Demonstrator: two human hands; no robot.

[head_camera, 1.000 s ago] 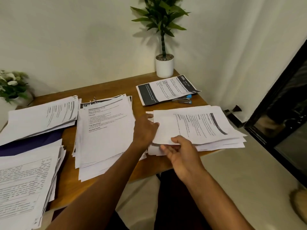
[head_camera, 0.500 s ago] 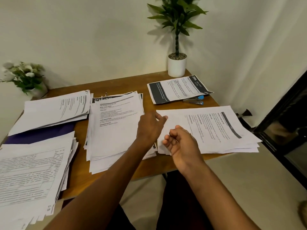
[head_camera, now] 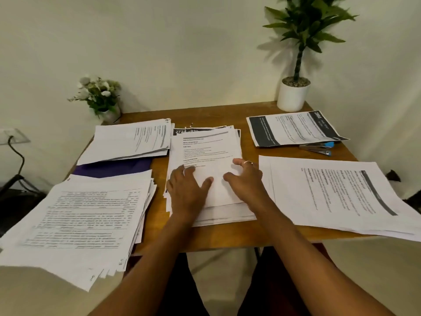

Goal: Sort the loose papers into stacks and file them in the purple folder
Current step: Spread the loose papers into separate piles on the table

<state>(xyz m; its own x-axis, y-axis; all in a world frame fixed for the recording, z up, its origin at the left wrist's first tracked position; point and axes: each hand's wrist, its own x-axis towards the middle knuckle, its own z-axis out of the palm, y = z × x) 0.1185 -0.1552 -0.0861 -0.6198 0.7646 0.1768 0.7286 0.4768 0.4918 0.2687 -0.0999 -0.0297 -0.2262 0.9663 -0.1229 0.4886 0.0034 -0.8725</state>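
Middle stack (head_camera: 205,147) of papers sits dead centre on the surface (head_camera: 227,236), long axis running away from the person. Both hands rest on its near half: left hand (head_camera: 186,190) flat with fingers spread, right hand (head_camera: 246,181) at the right edge, fingers loosely bent, gripping nothing. Purple folder (head_camera: 114,168) pokes out off to the left under another pile (head_camera: 132,142), so the left hand's closer imo.

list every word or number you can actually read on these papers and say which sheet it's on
"2886": white digits in the dark header of the far right sheet.
"272" and "920": on the dark sheet that peeks out behind the middle stack. It is partly covered, so this reading is uncertain.
All other print, headings and body text alike, is too blurred to read on every stack.
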